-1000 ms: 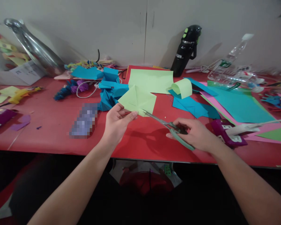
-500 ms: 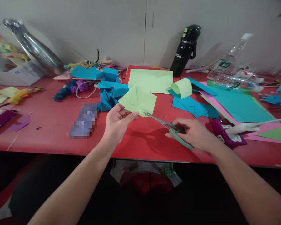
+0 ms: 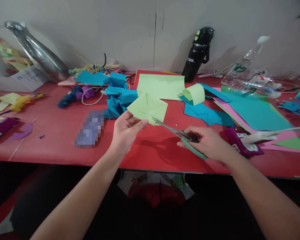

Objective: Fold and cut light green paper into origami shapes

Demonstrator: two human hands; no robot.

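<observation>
My left hand (image 3: 127, 128) pinches the lower left edge of a creased, light green paper (image 3: 150, 105), roughly five-sided, held up above the red table. In my right hand (image 3: 205, 141) is a pair of scissors (image 3: 173, 130) with pale green handles. Their blades point left, and the tips lie at the paper's lower part, close to my left thumb. Whether the blades are parted is hard to see. Folded blue paper pieces (image 3: 117, 96) sit just behind my left hand.
A light green sheet (image 3: 162, 85) and a curled strip (image 3: 195, 94) lie behind. At the right are coloured sheets (image 3: 255, 110) and a purple power strip (image 3: 243, 143) with a white plug. A black bottle (image 3: 196, 56) and a clear plastic bottle (image 3: 245, 66) stand along the wall.
Almost nothing differs. The light green paper and the scissor tips have shifted very slightly; both hands keep their hold.
</observation>
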